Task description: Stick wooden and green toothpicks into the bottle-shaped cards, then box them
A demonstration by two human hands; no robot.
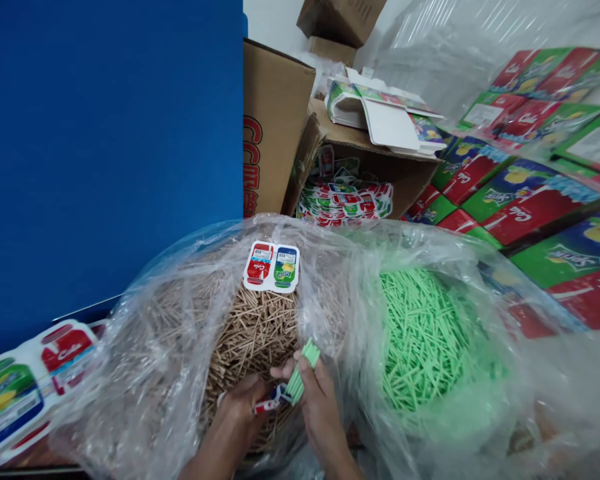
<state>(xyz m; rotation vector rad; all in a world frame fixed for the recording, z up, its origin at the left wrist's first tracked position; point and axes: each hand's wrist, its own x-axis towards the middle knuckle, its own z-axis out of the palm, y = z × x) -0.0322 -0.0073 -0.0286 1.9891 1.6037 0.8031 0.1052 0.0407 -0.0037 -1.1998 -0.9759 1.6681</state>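
Right hand (323,407) grasps green sticks (304,370); left hand (240,410) pinches a printed label (267,403) at nine o'clock. Best keep the stick ends even.

This is a small packing workshop or stockroom. Printed drink-brand cartons (530,193) are stacked high, open cardboard boxes (365,167) hold die-cut labels, and clear plastic bags (420,267) hold loose sticks.

Surface hidden, brown-stick bag (180,327), green-stick bag (430,347), cardboard box (275,113)

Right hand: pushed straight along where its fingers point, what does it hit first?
Likely the brown stick pile, just beyond the green sticks that the right hand grips; depth is hard to judge.
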